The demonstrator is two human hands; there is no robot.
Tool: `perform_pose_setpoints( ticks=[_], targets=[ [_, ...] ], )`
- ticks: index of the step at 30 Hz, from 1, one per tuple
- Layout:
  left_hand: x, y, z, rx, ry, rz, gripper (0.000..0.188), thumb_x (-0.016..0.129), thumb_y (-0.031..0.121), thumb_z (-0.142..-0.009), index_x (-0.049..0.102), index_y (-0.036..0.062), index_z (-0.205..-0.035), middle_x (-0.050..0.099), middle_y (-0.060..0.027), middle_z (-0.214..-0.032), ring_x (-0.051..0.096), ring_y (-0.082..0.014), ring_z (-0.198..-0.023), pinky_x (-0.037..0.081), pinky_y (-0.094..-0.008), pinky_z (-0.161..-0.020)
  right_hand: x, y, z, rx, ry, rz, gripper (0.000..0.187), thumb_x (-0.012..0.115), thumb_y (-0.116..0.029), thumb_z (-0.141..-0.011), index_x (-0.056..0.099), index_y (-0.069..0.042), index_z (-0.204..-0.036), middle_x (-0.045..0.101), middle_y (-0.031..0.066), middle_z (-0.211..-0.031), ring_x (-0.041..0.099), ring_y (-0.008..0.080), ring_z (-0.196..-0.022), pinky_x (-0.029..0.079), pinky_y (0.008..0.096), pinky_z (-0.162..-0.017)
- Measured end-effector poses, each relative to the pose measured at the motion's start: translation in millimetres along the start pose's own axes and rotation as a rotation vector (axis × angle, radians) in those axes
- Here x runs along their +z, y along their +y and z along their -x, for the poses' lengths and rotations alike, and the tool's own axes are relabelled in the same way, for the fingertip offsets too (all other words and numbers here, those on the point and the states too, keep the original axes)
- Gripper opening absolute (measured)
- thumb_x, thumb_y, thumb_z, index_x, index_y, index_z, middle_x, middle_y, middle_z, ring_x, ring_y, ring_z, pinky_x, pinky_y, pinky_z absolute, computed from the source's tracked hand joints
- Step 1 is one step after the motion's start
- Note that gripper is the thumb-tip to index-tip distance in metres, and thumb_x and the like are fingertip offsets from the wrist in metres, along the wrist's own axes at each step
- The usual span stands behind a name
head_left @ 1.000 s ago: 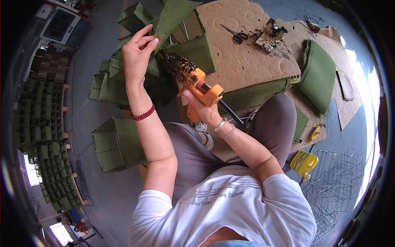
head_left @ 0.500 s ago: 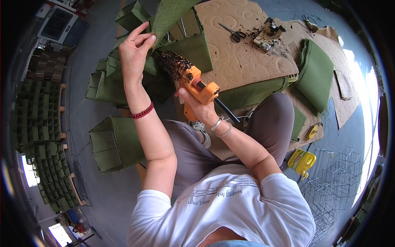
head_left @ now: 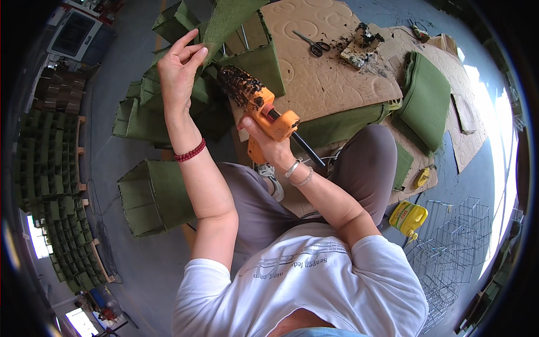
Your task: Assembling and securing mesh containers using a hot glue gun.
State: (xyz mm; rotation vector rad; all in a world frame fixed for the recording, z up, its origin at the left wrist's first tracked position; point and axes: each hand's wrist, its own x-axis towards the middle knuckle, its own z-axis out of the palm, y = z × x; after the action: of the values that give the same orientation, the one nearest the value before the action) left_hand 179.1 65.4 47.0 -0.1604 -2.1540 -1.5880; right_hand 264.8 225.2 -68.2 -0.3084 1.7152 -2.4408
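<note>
My left hand (head_left: 179, 70) is raised at the far left, its thumb and fingers pinching the edge of a green woven fabric flap (head_left: 229, 25). The flap belongs to a green fabric box (head_left: 255, 64) with thin metal wires showing inside. My right hand (head_left: 270, 147) grips an orange hot glue gun (head_left: 284, 124). Black residue cakes its front half, and a black glue stick (head_left: 307, 150) juts from the rear. The gun's nose points toward the fabric below my left hand; I cannot tell whether its tip touches.
Cardboard (head_left: 314, 67) to the right carries scissors (head_left: 312, 44), a glue-smeared block (head_left: 359, 53) and folded green fabric (head_left: 421, 106). Near my knee stand a yellow jug (head_left: 408, 219) and wire frames (head_left: 452, 253). Another green box (head_left: 154, 196) lies left; stacked green boxes (head_left: 50, 208) line the far left.
The whole scene has shifted slightly left in view. Both hands keep nearly the same pose, with the flap and the glue gun still held.
</note>
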Motion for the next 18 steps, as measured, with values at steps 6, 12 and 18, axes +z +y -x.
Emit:
perform_pose_setpoints(
  ticks=[6, 12, 18],
  targets=[
    [-1.5, -2.4, 0.2, -0.034, -0.009, -0.009, 0.043, 0.067, 0.004, -0.079, 0.055, -0.0006, -0.120, 0.066, -0.0059, -0.091, 0.056, -0.0060, -0.078, 0.043, -0.0184, -0.075, -2.2, 5.8, 3.5, 0.033, 0.021, -0.046, 0.029, 0.063, -0.033, -0.085, 0.060, -0.007, -0.097, 0.062, 0.0001, -0.082, 0.056, 0.0094, -0.075, 0.046, 0.0255, -0.068],
    [-1.9, -3.6, 1.0, -0.033, -0.014, -0.020, 0.043, 0.066, 0.004, -0.079, 0.054, -0.0007, -0.120, 0.066, -0.0068, -0.092, 0.057, -0.0063, -0.080, 0.044, -0.0193, -0.076, -2.8, 1.9, 4.8, 0.020, 0.071, -0.194, 0.026, 0.065, -0.029, -0.085, 0.061, -0.006, -0.097, 0.062, -0.0009, -0.082, 0.056, 0.0083, -0.075, 0.046, 0.0242, -0.068],
    [-0.2, -3.1, 1.3, -0.041, -0.017, -0.025, 0.043, 0.065, 0.004, -0.079, 0.054, -0.0010, -0.120, 0.066, -0.0078, -0.093, 0.058, -0.0064, -0.082, 0.044, -0.0200, -0.077, -8.2, 2.9, 4.4, -0.018, 0.062, -0.218, 0.023, 0.064, -0.024, -0.085, 0.060, -0.005, -0.096, 0.062, -0.0003, -0.084, 0.057, 0.0083, -0.079, 0.045, 0.0235, -0.073]
  ],
)
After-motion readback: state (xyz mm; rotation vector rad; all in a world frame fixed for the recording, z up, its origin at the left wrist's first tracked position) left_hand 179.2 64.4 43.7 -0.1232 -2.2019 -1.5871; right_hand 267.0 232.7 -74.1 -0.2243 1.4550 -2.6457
